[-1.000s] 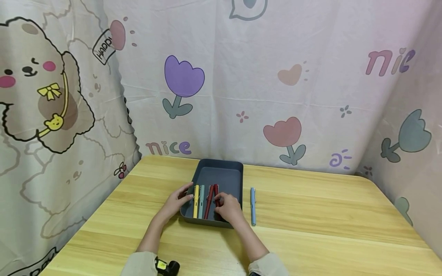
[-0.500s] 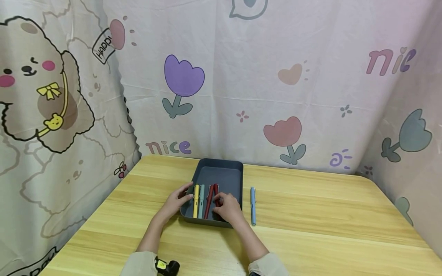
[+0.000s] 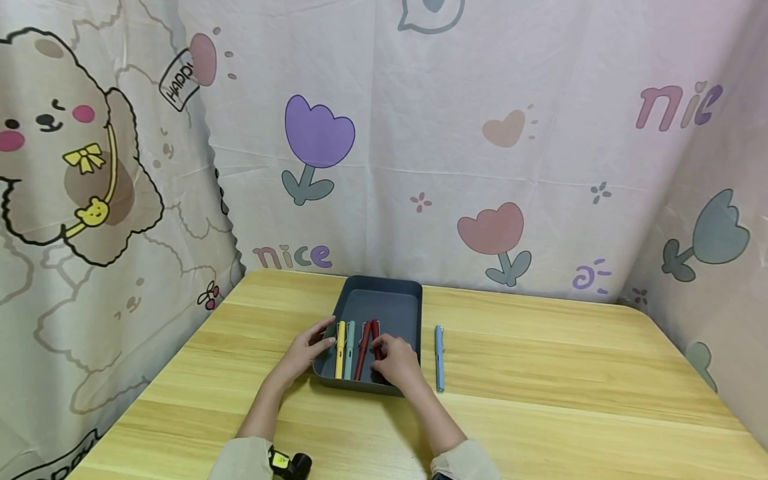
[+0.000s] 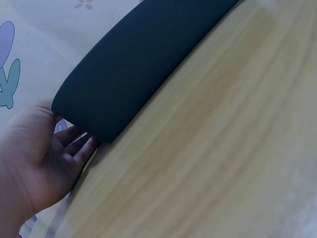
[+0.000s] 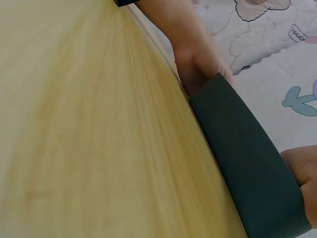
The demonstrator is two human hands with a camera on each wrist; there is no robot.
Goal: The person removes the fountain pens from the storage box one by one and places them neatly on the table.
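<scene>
A dark grey tray (image 3: 384, 301) stands on the table, its near part holding a yellow pen (image 3: 341, 351), a grey-green pen (image 3: 350, 351) and two dark red pens, one of them a left red pen (image 3: 363, 351). My left hand (image 3: 301, 350) holds the tray by its left wall; in the left wrist view the hand (image 4: 42, 153) wraps the tray's corner. Reaching in over the near right side, my right hand (image 3: 399, 362) pinches the right red pen (image 3: 376, 331), whose lower part is hidden. The right wrist view shows only part of that hand (image 5: 304, 173) behind the tray wall (image 5: 242, 163).
To the right of the tray a light blue pen (image 3: 440, 359) lies on the wooden table (image 3: 570, 373). A printed cloth (image 3: 396, 133) hangs behind the table and along both sides. A black device (image 3: 292, 463) is strapped at the left sleeve.
</scene>
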